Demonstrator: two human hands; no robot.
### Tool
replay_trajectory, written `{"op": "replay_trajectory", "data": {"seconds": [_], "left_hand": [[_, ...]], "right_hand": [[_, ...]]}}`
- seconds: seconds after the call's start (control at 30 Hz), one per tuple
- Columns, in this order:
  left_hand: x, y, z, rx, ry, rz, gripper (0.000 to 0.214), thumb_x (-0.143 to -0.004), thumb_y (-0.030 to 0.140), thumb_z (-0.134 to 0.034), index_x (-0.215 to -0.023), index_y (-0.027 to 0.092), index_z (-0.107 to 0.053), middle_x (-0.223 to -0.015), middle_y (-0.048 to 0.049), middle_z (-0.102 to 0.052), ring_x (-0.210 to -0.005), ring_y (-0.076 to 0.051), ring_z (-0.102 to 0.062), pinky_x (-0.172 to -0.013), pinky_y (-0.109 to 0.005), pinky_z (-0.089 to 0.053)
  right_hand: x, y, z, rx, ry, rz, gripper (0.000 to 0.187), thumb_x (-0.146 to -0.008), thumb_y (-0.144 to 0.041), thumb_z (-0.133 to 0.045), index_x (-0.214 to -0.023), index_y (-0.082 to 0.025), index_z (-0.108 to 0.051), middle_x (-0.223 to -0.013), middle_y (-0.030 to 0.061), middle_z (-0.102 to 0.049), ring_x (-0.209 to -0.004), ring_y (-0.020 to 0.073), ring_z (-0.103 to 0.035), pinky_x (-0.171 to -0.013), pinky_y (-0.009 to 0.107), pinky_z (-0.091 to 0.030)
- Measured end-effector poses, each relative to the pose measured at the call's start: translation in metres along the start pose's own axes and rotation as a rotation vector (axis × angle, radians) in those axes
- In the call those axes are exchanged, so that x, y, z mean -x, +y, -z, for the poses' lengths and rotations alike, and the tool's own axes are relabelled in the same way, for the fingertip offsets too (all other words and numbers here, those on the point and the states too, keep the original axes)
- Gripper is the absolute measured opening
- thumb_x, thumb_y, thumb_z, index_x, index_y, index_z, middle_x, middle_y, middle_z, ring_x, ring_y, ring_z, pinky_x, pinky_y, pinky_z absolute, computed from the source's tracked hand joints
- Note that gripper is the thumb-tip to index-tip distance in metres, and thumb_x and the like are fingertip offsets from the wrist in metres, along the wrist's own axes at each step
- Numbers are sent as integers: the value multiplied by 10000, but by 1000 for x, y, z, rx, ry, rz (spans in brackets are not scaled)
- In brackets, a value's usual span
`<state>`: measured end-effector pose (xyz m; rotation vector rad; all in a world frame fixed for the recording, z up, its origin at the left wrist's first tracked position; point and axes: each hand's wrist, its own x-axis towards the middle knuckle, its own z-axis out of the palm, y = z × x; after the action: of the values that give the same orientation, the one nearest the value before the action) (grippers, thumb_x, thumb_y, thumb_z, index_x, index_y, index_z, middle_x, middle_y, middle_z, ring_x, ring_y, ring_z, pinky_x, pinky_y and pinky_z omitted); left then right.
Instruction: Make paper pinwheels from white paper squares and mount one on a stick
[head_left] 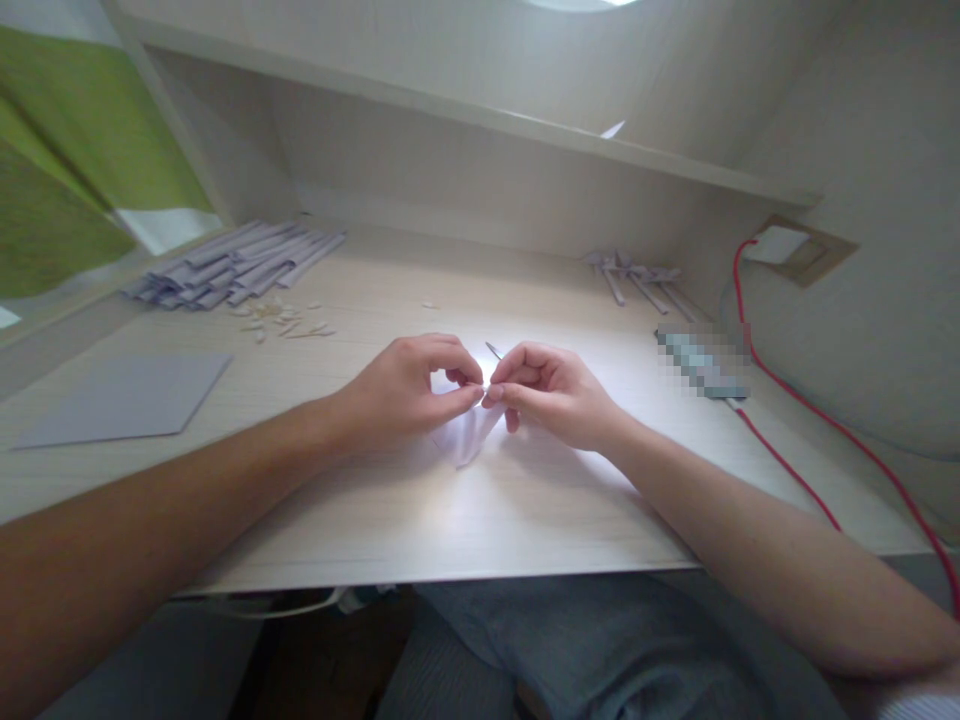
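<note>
We seem to be in a home, at a desk-like surface (465,300) beneath a built-in shelf (450,105). We see green-and-white cloth (97,130) at left and a red cable (739,285) at a wall socket (821,255) at right.

A lamp (589,3) above puts glare on the tabletop (450,530), with soft shadows, dimness below, stretched picture edges and pixelation over the phone (701,362).

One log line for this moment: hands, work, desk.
Left hand: pinching white paper | Right hand: fingertips on same paper | Desk, left: paper tubes, flat sheet | Desk, far right: stemmed paper pieces
</note>
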<state>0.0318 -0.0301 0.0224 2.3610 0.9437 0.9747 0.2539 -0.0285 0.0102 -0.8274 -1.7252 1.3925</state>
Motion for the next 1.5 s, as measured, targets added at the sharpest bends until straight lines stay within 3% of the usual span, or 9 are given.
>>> {"op": "replay_trajectory", "data": {"seconds": [0.23,0.43,0.67,0.77,0.9,1.03,1.13,1.33,1.5], "left_hand": [[2,-2,-4,-16,-16,-14,131,-907,283,-691,-861,194,-775,-865,-44,-738,-816,-176,-672,-768,-309,-484],[2,-5,-4,-116,72,-21,86,-852,264,-745,-830,181,-745,-838,-40,-718,-807,-179,-649,-759,-313,-467],[0,-8,4,-176,96,21,114,-835,290,-730,-823,179,-705,-819,-42,-698,-790,-184,-637,-734,-312,-468],[-4,-21,12,-261,144,134,137,-866,308,-670,-875,182,-725,-882,-60,-721,-830,-205,-649,-757,-330,-465],[-12,-42,17,-287,125,337,377,-860,476,-660,-1052,168,-763,-1123,-122,-753,-1007,-277,-673,-864,-375,-493],[-15,-54,12,-120,99,566,594,-813,583,-674,-1206,141,-721,-1188,-145,-754,-1053,-304,-694,-919,-398,-498],[-15,-55,9,84,133,631,666,-742,576,-732,-1239,134,-700,-1136,-138,-770,-1019,-302,-715,-876,-378,-509],[-19,-40,13,303,108,598,357,-724,473,-733,-882,156,-775,-869,-68,-769,-853,-244,-689,-801,-348,-476],[-17,-32,16,621,108,582,299,-689,390,-799,-864,151,-754,-819,-42,-727,-752,-174,-638,-724,-315,-464]], "right_hand": [[2,-3,0,30,-8,-39,279,-826,-315,-825,-930,-181,-603,-744,14,-759,-541,119,-665,-484,232,-483],[0,-1,2,71,-33,-91,308,-836,-294,-803,-1079,-151,-679,-801,44,-785,-555,124,-670,-499,237,-505],[-1,0,1,51,14,-112,218,-807,-312,-828,-904,-137,-742,-809,67,-796,-551,118,-664,-516,240,-540],[-1,-2,1,59,74,-79,211,-809,-305,-827,-906,-141,-735,-808,68,-797,-552,123,-666,-514,242,-532],[1,-2,1,94,122,45,180,-829,-292,-814,-912,-150,-742,-813,60,-788,-610,142,-693,-573,266,-561],[3,-4,-1,154,187,191,152,-852,-290,-811,-929,-172,-755,-870,63,-791,-766,179,-741,-716,310,-602],[6,-7,-4,171,242,265,135,-854,-276,-818,-932,-186,-754,-900,61,-792,-832,197,-757,-790,341,-611],[14,-11,-5,286,315,425,96,-873,-181,-795,-956,-212,-758,-919,40,-786,-858,194,-755,-811,343,-604],[18,-10,-6,366,302,469,126,-881,-150,-781,-987,-216,-763,-939,50,-781,-850,202,-742,-785,355,-600]]}}
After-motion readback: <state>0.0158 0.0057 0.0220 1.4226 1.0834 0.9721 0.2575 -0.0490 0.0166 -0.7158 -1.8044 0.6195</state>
